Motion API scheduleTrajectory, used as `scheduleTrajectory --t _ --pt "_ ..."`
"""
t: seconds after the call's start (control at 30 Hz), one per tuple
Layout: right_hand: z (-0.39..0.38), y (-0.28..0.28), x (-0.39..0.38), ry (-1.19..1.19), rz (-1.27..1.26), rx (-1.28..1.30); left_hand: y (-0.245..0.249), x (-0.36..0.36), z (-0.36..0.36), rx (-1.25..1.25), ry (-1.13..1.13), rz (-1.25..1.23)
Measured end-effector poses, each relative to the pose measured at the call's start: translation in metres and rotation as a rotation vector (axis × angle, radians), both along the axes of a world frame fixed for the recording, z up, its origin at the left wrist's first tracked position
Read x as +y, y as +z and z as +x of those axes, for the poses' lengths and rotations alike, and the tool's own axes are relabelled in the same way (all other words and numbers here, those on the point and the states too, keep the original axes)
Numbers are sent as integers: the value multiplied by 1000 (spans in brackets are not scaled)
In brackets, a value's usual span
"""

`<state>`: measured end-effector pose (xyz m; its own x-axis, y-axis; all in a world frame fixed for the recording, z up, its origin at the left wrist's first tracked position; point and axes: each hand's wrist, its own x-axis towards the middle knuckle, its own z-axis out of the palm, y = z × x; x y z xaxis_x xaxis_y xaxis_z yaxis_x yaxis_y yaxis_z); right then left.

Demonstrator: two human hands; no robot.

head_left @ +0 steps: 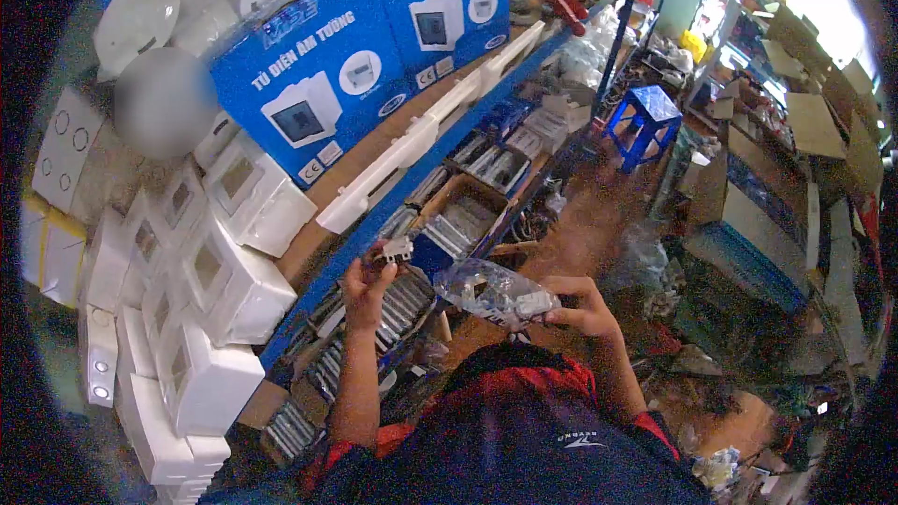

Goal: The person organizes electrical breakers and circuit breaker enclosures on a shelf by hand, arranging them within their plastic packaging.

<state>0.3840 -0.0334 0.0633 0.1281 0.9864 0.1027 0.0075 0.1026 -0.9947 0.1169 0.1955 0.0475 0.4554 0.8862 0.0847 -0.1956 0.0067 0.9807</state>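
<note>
Here, left hand (365, 285) pinches small white part (398, 251) near blue shelf edge (369, 224), right hand (585, 307) pinching clear bag (472, 282) with pale pieces (536, 302).

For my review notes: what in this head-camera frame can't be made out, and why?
All in the head view:
Small pale part in the left hand: too small and grainy for any markings.
Clear bag in the right hand: creased, shiny plastic obscures its contents.
Round blurred patch, upper left: blurring hides what lies there.
Lowest stacked white boxes: cut off by the bottom edge.
</note>
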Motion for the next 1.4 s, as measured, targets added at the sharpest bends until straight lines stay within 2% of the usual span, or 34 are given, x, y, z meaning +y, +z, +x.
scheduleTrajectory --t 0.1,0.2,0.23,0.33,0.43,0.57,0.67,0.73,0.77,0.83,0.97,1.07,1.27,1.4 --pt "-4 -7 9 23 -22 -8 60 -32 -1 -160 -25 39" --pt "-11 -7 15 20 -21 -25 81 -38 -4 -195 -81 10" --pt "-11 -9 17 32 -13 -29 76 -35 -7 -152 -90 97" --pt "-12 -17 18 44 -53 14 76 -40 -11 -78 -74 152" --pt "-16 -10 19 37 -97 41 78 -51 -7 -150 -66 150" --pt "-17 -11 18 56 -106 12 86 -66 -1 -230 -1 73" --pt "-17 -47 13 -29 -122 -14 91 -78 8 -230 130 14" --pt "-21 -31 11 -7 -129 61 89 -84 9 -232 192 -32" --pt "-22 -25 10 1 -131 100 88 -87 7 -232 175 21" --pt "-18 -28 8 11 -105 22 82 -93 4 -230 141 125" --pt "-15 -16 7 35 -93 -16 84 -87 5 -5 82 219" --pt "-14 -7 2 26 -178 22 88 -78 6 95 -33 411" --pt "-11 -27 1 56 -22 -43 82 -66 9 86 -150 351" --pt "-14 -16 -2 60 -106 -48 86 -65 12 134 -217 428"
